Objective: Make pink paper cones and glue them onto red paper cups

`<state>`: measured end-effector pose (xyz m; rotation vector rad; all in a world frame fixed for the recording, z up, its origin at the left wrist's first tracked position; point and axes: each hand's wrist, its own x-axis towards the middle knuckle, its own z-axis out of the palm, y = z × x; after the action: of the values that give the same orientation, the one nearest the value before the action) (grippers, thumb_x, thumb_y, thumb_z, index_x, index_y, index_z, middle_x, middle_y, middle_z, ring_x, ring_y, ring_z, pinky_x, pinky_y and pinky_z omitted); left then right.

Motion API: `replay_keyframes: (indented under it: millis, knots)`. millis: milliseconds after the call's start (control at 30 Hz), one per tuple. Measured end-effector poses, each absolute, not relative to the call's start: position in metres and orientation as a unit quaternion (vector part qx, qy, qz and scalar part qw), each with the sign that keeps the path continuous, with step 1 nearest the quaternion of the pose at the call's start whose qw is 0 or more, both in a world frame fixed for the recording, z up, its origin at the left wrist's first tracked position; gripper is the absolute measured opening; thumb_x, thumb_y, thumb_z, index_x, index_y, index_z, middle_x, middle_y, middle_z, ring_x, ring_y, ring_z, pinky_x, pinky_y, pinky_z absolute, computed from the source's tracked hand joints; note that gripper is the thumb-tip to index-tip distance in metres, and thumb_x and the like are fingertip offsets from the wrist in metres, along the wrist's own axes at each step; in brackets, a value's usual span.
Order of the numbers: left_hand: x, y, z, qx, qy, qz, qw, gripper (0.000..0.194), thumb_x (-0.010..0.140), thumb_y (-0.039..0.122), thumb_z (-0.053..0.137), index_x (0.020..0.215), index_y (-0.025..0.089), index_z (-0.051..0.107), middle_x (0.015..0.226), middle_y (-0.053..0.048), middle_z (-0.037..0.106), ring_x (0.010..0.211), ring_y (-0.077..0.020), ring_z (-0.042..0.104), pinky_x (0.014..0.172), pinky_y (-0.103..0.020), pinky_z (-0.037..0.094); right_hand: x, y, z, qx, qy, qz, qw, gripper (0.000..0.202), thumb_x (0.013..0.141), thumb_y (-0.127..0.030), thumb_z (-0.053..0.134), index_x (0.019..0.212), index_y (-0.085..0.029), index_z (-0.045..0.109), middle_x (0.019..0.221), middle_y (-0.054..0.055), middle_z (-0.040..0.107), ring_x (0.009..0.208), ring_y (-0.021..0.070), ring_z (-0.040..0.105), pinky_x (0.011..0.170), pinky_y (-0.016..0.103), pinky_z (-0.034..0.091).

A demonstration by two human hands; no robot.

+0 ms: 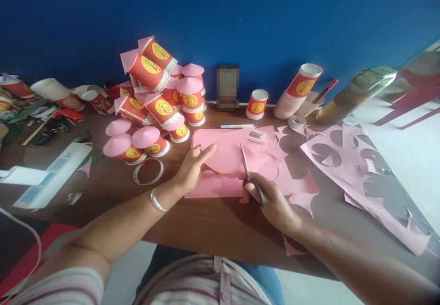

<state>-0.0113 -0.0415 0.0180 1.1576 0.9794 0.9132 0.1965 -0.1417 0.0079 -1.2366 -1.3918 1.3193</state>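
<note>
My left hand [194,166], with a silver bangle at the wrist, pinches the left edge of a pink paper circle [225,157]. In my right hand [266,199] is a pair of scissors [246,169], my fingers through the dark handles. The blades point away from me and lie at the circle's right edge. Beneath both hands are pink paper sheets [213,188] on the brown table. A small glue stick [257,137] rests on the paper, and a pen [238,126] lies just behind it.
Red paper cups with pink cone tops [163,108] are piled at the back left. A phone [228,87] leans on the blue wall. Stacked cups [299,89] and a bottle [355,91] stand back right. Cut paper scraps [357,181] cover the right side; a power strip [57,172] lies left.
</note>
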Motion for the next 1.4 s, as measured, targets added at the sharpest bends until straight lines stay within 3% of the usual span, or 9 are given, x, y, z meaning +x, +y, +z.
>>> replay_keyframes:
  millis: [100,167,300,433,567,733,933,1400]
  knots:
    - [-0.013,-0.033,0.016,0.513,0.428,0.453,0.591,0.038,0.095,0.058,0.056,0.095,0.02,0.059,0.086,-0.002,0.064,0.075,-0.0158,0.062,0.064,-0.027,0.054,0.197,-0.138,0.007,-0.493,-0.552,0.515,0.433,0.044,0.099,-0.062,0.05,0.092,-0.02,0.06,0.067,0.0,0.061,0.064,0.0154,0.059,0.065,0.032,0.05]
    - [-0.016,-0.026,0.014,0.549,0.448,0.49,0.508,0.035,0.097,0.056,0.055,0.1,0.021,0.057,0.095,-0.002,0.064,0.083,-0.0149,0.063,0.072,-0.027,0.054,0.199,-0.135,0.005,-0.493,-0.555,0.507,0.437,0.046,0.098,-0.064,0.05,0.097,-0.019,0.062,0.065,-0.001,0.06,0.063,0.0153,0.058,0.064,0.031,0.049]
    - [-0.021,-0.01,0.015,0.667,0.425,0.508,0.34,0.036,0.102,0.047,0.049,0.125,0.02,0.054,0.131,-0.012,0.062,0.115,-0.0203,0.062,0.097,-0.034,0.053,0.202,-0.13,0.0,-0.502,-0.55,0.498,0.444,0.051,0.095,-0.069,0.052,0.096,-0.019,0.062,0.063,-0.002,0.058,0.06,0.0142,0.054,0.061,0.03,0.047]
    - [-0.015,0.015,0.024,0.803,0.378,0.438,0.145,0.048,0.105,0.034,0.039,0.15,0.018,0.038,0.155,-0.019,0.046,0.143,-0.0265,0.046,0.118,-0.048,0.041,0.204,-0.127,-0.003,-0.519,-0.543,0.492,0.44,0.056,0.092,-0.073,0.053,0.094,-0.017,0.063,0.065,-0.001,0.057,0.06,0.0137,0.052,0.059,0.029,0.045]
    - [0.008,0.055,0.029,0.883,0.331,0.332,-0.001,0.056,0.102,0.02,0.033,0.156,0.006,0.029,0.159,-0.023,0.041,0.152,-0.0313,0.033,0.125,-0.052,0.031,0.205,-0.126,-0.007,-0.528,-0.549,0.48,0.435,0.058,0.092,-0.072,0.053,0.103,-0.016,0.066,0.065,-0.002,0.058,0.061,0.0139,0.052,0.06,0.029,0.044]
    - [0.038,0.104,0.026,0.898,0.342,0.272,-0.041,0.06,0.097,0.009,0.024,0.156,-0.001,0.028,0.163,-0.025,0.035,0.155,-0.0315,0.029,0.127,-0.053,0.028,0.207,-0.124,-0.011,-0.532,-0.539,0.48,0.443,0.06,0.093,-0.072,0.053,0.104,-0.015,0.066,0.064,-0.003,0.056,0.059,0.0127,0.049,0.058,0.028,0.041]
    - [0.06,0.13,0.02,0.896,0.347,0.273,-0.053,0.066,0.094,0.004,0.022,0.16,0.005,0.024,0.167,-0.018,0.031,0.159,-0.0275,0.022,0.129,-0.049,0.026,0.207,-0.121,-0.007,-0.518,-0.536,0.495,0.447,0.058,0.091,-0.071,0.056,0.103,-0.015,0.066,0.061,-0.003,0.057,0.057,0.0128,0.051,0.057,0.028,0.041]
    - [0.062,0.142,0.007,0.891,0.357,0.277,-0.043,0.062,0.095,0.002,0.022,0.156,-0.003,0.027,0.165,-0.024,0.031,0.157,-0.0304,0.024,0.127,-0.051,0.024,0.208,-0.122,-0.006,-0.531,-0.522,0.512,0.429,0.067,0.088,-0.076,0.056,0.111,-0.014,0.067,0.06,-0.003,0.058,0.057,0.0135,0.053,0.057,0.028,0.043]
